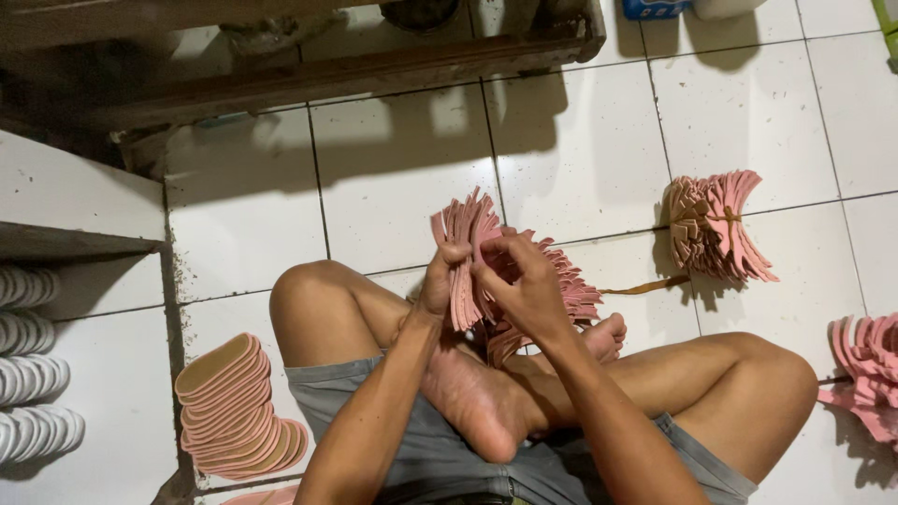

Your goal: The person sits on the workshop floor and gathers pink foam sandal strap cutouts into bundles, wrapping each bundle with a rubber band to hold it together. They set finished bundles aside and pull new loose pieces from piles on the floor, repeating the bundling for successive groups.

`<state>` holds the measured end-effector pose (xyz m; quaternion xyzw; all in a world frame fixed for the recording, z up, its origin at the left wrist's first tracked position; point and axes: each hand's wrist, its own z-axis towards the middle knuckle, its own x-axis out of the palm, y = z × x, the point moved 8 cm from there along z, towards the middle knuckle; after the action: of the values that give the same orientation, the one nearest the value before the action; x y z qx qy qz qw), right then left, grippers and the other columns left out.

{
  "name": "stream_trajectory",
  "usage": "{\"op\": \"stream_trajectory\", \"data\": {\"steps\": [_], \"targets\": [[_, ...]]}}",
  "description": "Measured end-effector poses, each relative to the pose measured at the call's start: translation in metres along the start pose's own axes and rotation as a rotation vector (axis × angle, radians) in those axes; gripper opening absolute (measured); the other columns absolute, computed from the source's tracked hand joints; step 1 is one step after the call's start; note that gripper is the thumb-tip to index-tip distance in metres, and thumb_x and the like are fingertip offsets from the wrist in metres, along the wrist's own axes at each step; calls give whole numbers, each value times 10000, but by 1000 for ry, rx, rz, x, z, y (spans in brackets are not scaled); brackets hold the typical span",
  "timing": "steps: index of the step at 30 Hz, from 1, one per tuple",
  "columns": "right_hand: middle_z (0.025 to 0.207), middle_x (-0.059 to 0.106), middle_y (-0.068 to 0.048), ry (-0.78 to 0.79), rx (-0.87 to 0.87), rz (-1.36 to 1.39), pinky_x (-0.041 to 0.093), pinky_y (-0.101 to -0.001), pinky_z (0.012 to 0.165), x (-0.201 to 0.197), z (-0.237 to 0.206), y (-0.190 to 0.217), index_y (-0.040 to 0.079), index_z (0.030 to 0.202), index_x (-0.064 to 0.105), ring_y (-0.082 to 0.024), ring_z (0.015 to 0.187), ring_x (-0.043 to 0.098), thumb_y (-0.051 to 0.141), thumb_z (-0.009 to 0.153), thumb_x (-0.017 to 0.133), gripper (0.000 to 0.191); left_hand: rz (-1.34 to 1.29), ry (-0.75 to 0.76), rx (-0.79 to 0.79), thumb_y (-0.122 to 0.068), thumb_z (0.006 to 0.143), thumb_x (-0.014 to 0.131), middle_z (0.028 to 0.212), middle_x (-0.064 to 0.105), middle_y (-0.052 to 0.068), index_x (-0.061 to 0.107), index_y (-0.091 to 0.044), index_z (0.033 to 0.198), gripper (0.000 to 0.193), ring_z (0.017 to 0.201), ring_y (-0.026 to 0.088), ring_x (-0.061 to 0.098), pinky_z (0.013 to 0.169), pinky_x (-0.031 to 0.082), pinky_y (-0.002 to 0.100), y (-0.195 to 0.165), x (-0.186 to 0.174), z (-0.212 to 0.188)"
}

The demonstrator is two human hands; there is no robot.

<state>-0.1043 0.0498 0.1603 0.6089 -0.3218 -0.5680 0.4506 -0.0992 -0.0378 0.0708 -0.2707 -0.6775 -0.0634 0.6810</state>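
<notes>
I sit cross-legged on a white tiled floor. My left hand [438, 279] grips a fanned stack of pink sole-shaped pieces [465, 245] held upright over my legs. My right hand [522, 281] pinches into the same stack from the right, fingers among the pieces. More pink pieces [572, 285] spread out behind my right hand, just above my foot [606, 337].
A tied bundle of pink pieces [716, 227] lies on the floor [580, 150] at right, another bundle [868, 367] at the far right edge. A curved row of tan-topped soles [232, 407] rests by my left knee. White stacked soles [33, 374] fill a shelf at left. A wooden frame [355, 70] runs along the top.
</notes>
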Motion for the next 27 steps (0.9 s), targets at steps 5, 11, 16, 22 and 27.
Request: {"op": "stream_trajectory", "data": {"steps": [5, 11, 16, 22, 27], "targets": [[855, 746, -115, -177, -126, -244, 598, -306, 599, -22, -5, 23, 0, 1076, 727, -178, 701, 754, 68, 945, 683, 154, 77, -57, 103, -209, 888, 510, 1468, 519, 171, 342, 33, 1577, 750, 1346, 267, 548, 1198, 436, 407, -11, -2, -3], [856, 737, -127, -231, -219, -455, 583, -339, 602, -36, -5, 58, 5, 1083, 732, -221, 696, 741, 54, 917, 710, 175, -15, -59, 211, -182, 882, 524, 1529, 449, 150, 224, -45, 1677, 861, 1369, 278, 483, 1189, 428, 427, -24, 9, -5], [850, 709, -129, -386, -212, -487, 557, -367, 619, -59, -10, 78, 32, 1085, 732, -249, 696, 704, 47, 942, 702, 146, 107, -152, 335, -168, 826, 522, 1590, 450, 86, 181, -81, 1648, 894, 1449, 258, 465, 1242, 394, 406, -37, 12, -9], [903, 705, -138, -56, -225, -504, 556, -401, 658, -7, -4, 61, 33, 1054, 726, -301, 737, 692, 61, 898, 684, 165, -68, -16, 187, -207, 890, 503, 1462, 446, 113, 175, -183, 1666, 843, 1359, 290, 469, 1232, 391, 472, -12, 5, -5], [968, 694, -145, -66, -180, -189, 569, -353, 669, 14, -3, 43, 17, 1042, 688, -270, 815, 712, 120, 914, 723, 167, 186, -164, 269, -200, 937, 465, 1473, 536, 122, 380, 29, 1569, 678, 1329, 242, 533, 1174, 422, 395, -22, -22, -5]]}}
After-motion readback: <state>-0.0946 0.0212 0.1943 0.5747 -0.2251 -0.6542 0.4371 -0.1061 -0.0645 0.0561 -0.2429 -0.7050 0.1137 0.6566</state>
